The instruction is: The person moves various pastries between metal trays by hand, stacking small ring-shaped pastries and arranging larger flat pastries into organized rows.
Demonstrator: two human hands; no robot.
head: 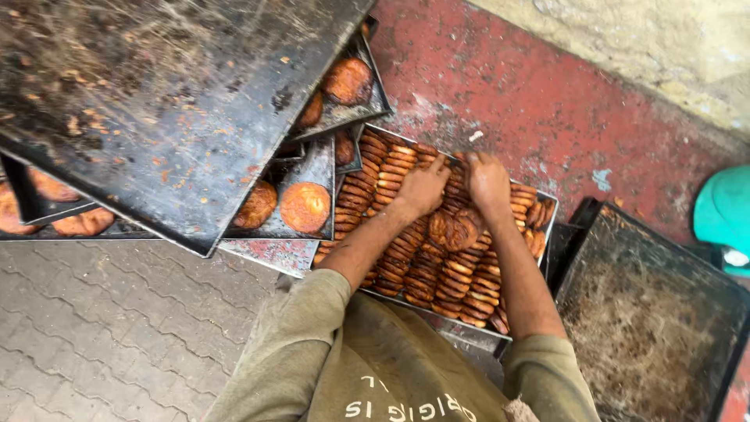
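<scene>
Packed on edge in tight overlapping rows: round browned biscuits [437,262], filling one metal tray [551,215] so that far more fit than lying flat would allow. Too many to count; about six rows to be made out, running the tray's length. A few at the middle of that tray tipped loose and lying flatter, just where the hands work.

Left hand [422,187] pressed down on the rows near the tray's far edge, fingers together and curled onto the biscuit tops, seemingly steadying or closing up a row. Right hand [488,181] just beside it, also at the far edge, fingers bent down among the biscuits; whether pinched on one or merely pushing, cannot tell. Both forearms stretched out over the tray, olive sleeves [312,328] at its near side.

Left of that tray, stacked crosswise and overlapping: several darker baking sheets [273,234] carrying larger flat round biscuits [305,207], laid singly with gaps, probably as they came from baking. About eight of these visible in whole or part. Above them, one big empty blackened sheet [156,86] tilted over the stack, crumbs stuck to it.

Right of the tray, one more empty sheet [648,328], greasy and crumbed, on the red floor [531,94]. Beyond it a teal plastic thing [723,211], cut off by the frame. Near left of the tray, grey interlocked paving [101,336].
</scene>
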